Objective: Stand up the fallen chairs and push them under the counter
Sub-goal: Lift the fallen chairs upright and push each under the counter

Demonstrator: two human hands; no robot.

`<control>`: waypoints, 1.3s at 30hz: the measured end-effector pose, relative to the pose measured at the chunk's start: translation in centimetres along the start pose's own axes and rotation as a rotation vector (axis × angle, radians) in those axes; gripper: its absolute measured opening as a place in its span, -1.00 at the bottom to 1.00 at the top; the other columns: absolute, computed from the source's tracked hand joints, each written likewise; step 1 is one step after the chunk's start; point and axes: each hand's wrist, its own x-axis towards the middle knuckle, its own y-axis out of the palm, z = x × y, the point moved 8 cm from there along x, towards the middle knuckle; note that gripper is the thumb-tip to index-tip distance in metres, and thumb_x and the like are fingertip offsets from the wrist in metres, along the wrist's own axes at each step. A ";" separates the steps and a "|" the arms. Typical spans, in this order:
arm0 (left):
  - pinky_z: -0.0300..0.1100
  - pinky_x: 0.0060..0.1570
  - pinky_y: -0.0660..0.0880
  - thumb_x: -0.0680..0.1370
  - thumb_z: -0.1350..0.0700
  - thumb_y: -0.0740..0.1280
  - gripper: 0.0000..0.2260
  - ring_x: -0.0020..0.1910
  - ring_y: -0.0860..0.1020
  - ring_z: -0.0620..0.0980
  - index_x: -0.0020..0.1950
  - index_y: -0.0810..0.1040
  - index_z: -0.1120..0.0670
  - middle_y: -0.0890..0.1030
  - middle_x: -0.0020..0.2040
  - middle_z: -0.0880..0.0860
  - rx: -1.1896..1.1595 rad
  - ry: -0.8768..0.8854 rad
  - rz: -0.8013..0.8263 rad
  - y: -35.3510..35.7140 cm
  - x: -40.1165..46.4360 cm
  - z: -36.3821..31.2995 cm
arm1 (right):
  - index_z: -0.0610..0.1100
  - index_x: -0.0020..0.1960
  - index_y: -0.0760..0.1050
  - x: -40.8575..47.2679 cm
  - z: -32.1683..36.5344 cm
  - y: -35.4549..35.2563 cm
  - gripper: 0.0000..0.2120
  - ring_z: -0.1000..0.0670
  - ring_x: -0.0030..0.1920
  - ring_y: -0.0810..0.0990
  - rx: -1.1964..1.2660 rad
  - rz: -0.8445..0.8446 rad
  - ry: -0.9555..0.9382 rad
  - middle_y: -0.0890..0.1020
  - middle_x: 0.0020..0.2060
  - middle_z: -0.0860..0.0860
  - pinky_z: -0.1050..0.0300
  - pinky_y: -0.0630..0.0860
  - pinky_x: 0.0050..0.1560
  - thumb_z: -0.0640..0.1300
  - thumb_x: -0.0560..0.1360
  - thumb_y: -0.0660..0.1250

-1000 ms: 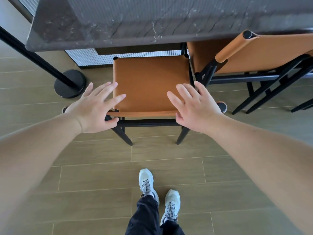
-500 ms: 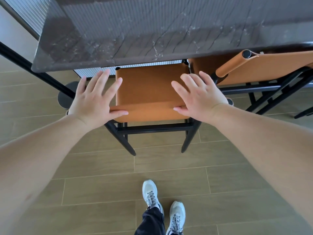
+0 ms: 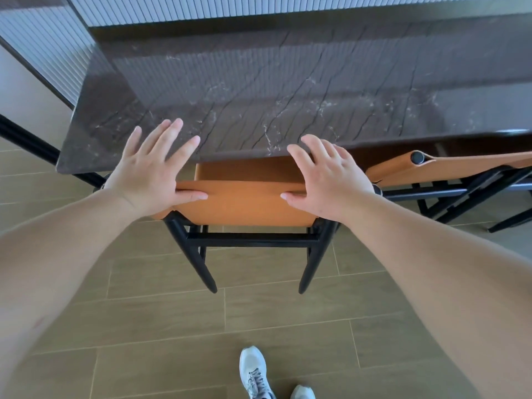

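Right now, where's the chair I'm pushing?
In the head view the orange chair stands centre frame, its seat mostly under the dark counter, between the left hand and right hand, which rest on its backrest.

Both hands, left (image 3: 149,174) and right (image 3: 328,180), press flat-fingered on the orange chair's (image 3: 244,201) backrest (seat mostly under the dark worktop (image 3: 259,90)); another chair (image 3: 460,168) stands beside.

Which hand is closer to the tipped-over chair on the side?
Right. The right hand presses the upright chair's backrest on the side next to the tipped chair; the left hand presses the backrest's far end.
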 end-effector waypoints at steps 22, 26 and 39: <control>0.17 0.54 -0.06 0.40 -0.52 0.14 -0.07 0.61 -0.07 0.10 0.61 0.07 0.01 0.01 0.62 0.16 -0.041 0.075 0.120 1.5 4.1 6.6 | -0.10 0.48 0.20 5.4 3.0 0.8 -0.24 -0.18 0.34 0.39 -0.081 0.040 0.070 0.34 0.41 -0.15 -0.15 0.42 0.29 0.35 0.46 0.23; 0.19 0.53 -0.07 0.40 -0.55 0.08 -0.05 0.61 -0.11 0.10 0.61 0.03 0.00 -0.03 0.63 0.15 -0.067 0.028 0.132 1.6 4.3 6.6 | -0.11 0.48 0.20 5.7 2.5 0.8 -0.23 -0.19 0.36 0.38 -0.084 0.049 0.063 0.33 0.42 -0.17 -0.18 0.45 0.29 0.34 0.47 0.24; 0.21 0.53 -0.05 0.39 -0.57 0.05 -0.04 0.61 -0.15 0.10 0.61 0.08 0.02 -0.08 0.63 0.15 -0.080 -0.130 0.113 2.2 4.4 1.4 | -0.13 0.46 0.23 5.2 -3.1 1.8 -0.23 -0.19 0.38 0.37 -0.093 0.118 -0.017 0.35 0.41 -0.18 -0.20 0.39 0.36 0.34 0.45 0.25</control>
